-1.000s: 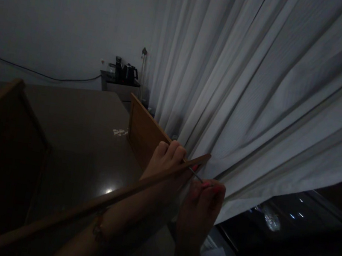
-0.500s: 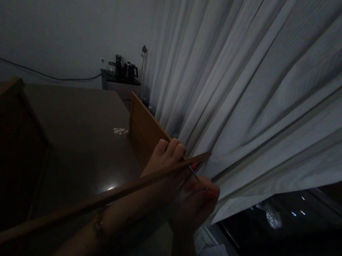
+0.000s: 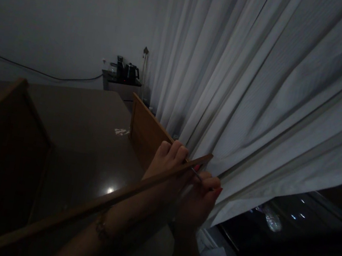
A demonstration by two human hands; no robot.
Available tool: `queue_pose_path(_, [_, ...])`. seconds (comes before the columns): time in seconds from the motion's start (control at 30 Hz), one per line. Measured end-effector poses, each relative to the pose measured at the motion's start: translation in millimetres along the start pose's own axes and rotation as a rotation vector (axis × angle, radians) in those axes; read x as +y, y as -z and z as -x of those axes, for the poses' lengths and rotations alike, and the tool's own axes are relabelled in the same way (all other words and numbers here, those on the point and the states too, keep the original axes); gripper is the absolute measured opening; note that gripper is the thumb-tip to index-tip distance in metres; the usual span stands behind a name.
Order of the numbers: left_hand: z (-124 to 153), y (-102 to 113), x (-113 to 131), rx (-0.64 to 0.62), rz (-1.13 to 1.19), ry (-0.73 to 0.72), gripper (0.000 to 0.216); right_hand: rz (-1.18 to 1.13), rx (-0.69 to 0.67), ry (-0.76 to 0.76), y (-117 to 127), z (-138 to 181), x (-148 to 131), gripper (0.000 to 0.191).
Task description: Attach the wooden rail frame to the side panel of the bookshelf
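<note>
In the head view, my left hand (image 3: 168,158) is closed over the top edge of an upright wooden panel (image 3: 145,126). A bracelet (image 3: 102,225) circles that wrist. A long narrow wooden strip (image 3: 101,199) slants across in front of my left forearm, and its far end meets the panel near my fingers. My right hand (image 3: 201,195) is closed on a thin metal hex key (image 3: 196,174), whose tip reaches the strip's end. Red nails show on my fingers. Dim light hides the joint itself and part of the key.
Another dark wooden piece (image 3: 1,153) stands at the left on the grey table (image 3: 87,123). White scraps (image 3: 121,131) lie beside the panel. A long white curtain (image 3: 229,89) hangs close on the right. A black kettle (image 3: 131,72) sits on a small cabinet at the back.
My right hand has turned about the hex key, with its fingers and thumb now in a different position. My left hand keeps its hold on the panel. The view has shifted slightly.
</note>
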State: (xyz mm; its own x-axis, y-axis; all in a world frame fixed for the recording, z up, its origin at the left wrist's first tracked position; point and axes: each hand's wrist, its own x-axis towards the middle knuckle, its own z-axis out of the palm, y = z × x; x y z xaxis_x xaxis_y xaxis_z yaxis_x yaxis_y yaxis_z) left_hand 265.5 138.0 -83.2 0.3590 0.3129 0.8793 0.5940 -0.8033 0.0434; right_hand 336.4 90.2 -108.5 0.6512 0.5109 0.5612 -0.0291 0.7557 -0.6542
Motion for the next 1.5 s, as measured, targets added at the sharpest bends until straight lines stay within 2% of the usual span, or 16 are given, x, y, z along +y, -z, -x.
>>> queue_pose_path(0.07, [0,0,-2,0.006,-0.008,-0.039,0.01,-0.013,0.006,-0.055,-1,-1,-3,0.044])
queue_pose_path(0.2, [1,-1,-4,-0.029,-0.017,-0.028,0.013,-0.099,0.003,-0.136,-2,-1,-10,0.043])
queue_pose_path(0.33, [1,-2,-4,0.005,-0.016,-0.037,0.017,-0.201,0.015,-0.196,-2,1,-12,0.043])
queue_pose_path(0.5, [2,-2,-3,-0.029,-0.001,-0.006,0.017,-0.175,0.009,-0.242,2,1,-10,0.039])
queue_pose_path(0.63, [2,-4,0,-0.034,-0.006,0.029,0.021,-0.115,0.042,-0.149,4,6,-9,0.025])
queue_pose_path(0.73, [1,-2,2,-0.027,-0.034,0.031,0.019,-0.093,0.002,-0.094,6,10,-7,0.018])
queue_pose_path(0.87, [0,4,1,-0.05,-0.041,-0.044,0.015,-0.042,-0.031,-0.021,11,13,-5,0.023])
queue_pose_path(1.0, [-1,8,2,-0.076,-0.026,-0.032,0.019,0.083,-0.039,0.074,16,13,-4,0.027])
queue_pose_path(1.27, [-2,8,4,-0.057,-0.006,-0.011,0.015,0.457,0.064,0.223,28,16,4,0.035])
queue_pose_path(1.33, [-3,9,4,-0.036,-0.012,-0.053,0.015,0.395,0.041,0.177,28,15,4,0.034])
queue_pose_path(1.43, [-3,9,3,-0.052,-0.005,-0.064,0.018,0.152,0.006,0.093,26,13,4,0.027])
queue_pose_path(1.5, [-3,9,2,-0.072,-0.001,-0.034,0.018,0.086,0.029,0.124,24,12,4,0.02])
